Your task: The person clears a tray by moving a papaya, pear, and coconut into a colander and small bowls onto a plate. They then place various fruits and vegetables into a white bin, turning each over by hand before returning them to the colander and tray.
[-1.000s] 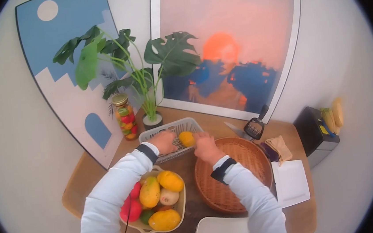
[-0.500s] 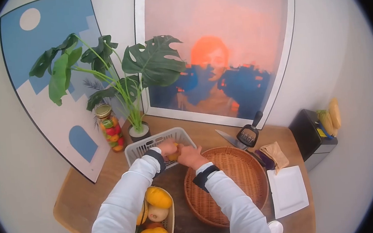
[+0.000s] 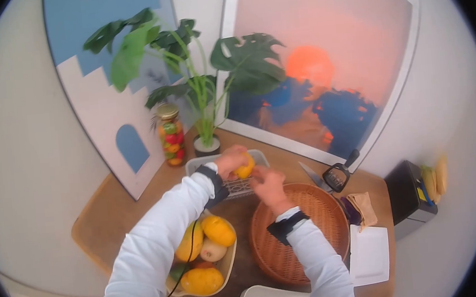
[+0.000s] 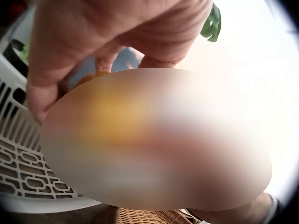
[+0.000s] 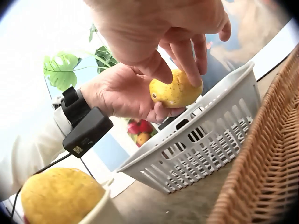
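Note:
A small yellow fruit (image 3: 244, 166) with brown specks is held up over the light grey plastic basket (image 3: 259, 156). My left hand (image 3: 231, 161) grips it from the left, its fingers curled round the far side and underneath. From the right, my right hand (image 3: 270, 188) has thumb and fingers at the fruit's upper side; in the right wrist view they straddle the speckled skin (image 5: 174, 94). Slots pierce the basket's wall (image 5: 187, 161). A blurred patch covers most of the hold in the left wrist view, where the left hand (image 4: 103, 32) shows above.
Nearer me stands a cream bowl (image 3: 232, 260) with large yellow fruits (image 3: 202, 281). A round wicker tray (image 3: 296, 228) lies to the right, with a grater (image 3: 337, 178) and knife behind. A white plate (image 3: 370, 255), a jar (image 3: 171, 140) and a potted plant (image 3: 208, 142) stand around.
The left hand, earlier apart from the yellow fruit, now grips it. The right hand stays at its right side. The head view has shifted about between frames.

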`<state>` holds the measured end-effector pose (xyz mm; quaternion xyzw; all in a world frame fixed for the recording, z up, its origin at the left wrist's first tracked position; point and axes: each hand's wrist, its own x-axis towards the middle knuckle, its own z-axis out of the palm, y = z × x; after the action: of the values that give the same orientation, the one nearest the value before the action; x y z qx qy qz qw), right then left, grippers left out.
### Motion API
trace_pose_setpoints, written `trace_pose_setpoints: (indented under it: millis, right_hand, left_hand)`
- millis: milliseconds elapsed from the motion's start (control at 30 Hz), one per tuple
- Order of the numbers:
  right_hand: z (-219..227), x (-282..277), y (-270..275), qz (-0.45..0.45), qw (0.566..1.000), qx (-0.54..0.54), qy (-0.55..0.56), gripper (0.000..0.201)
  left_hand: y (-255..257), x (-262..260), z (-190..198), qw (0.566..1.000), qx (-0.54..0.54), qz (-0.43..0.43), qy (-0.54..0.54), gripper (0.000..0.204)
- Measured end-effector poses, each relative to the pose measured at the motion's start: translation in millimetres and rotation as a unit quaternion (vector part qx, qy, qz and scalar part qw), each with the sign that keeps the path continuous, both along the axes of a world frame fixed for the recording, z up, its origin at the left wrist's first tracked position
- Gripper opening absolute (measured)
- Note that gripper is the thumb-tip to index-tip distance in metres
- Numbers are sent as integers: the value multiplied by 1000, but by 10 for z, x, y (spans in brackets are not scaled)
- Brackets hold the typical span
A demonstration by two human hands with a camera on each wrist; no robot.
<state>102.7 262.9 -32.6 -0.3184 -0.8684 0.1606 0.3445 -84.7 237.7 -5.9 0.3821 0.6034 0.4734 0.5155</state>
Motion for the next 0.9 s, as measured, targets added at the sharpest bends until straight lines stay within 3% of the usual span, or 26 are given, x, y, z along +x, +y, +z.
trace_pose_setpoints:
  millis: [67, 200, 267, 333, 400, 467, 667, 700, 800, 900]
  right_hand:
    - [100, 36, -119, 12, 999, -15, 42, 39]
    - [348, 154, -486, 37, 987, -142, 66, 44]
    - [602, 257, -787, 71, 973, -215, 35, 47]
    - [676, 305, -1007, 164, 962, -215, 22, 50]
    - [699, 313, -1232, 242, 944, -226, -1, 53]
    - [708, 279, -1436, 309, 919, -243, -36, 54]
    - [798, 207, -1859, 315, 922, -200, -100, 56]
    - [807, 204, -1884, 315, 925, -178, -113, 56]
    - [699, 248, -1841, 315, 931, -85, -161, 52]
    - [737, 336, -1900, 294, 939, -67, -165, 49]
  left_hand:
    - [-287, -25, 261, 999, 17, -33, -32, 56]
    - [-1033, -108, 768, 987, 20, -149, 58, 63]
    - [-1370, -173, 824, 977, 22, -201, 62, 66]
    - [-1701, -222, 779, 970, 16, -239, 30, 67]
    - [-1962, -317, 692, 948, 56, -292, 111, 70]
    - [-2214, -362, 580, 948, 55, -296, 105, 67]
    - [-2749, -250, 559, 954, 58, -274, 108, 61]
    - [-2779, -230, 493, 941, 104, -265, 181, 60]
    - [-2915, -37, 465, 949, 53, -227, 214, 64]
    - [-2957, 57, 361, 926, 149, -202, 284, 63]
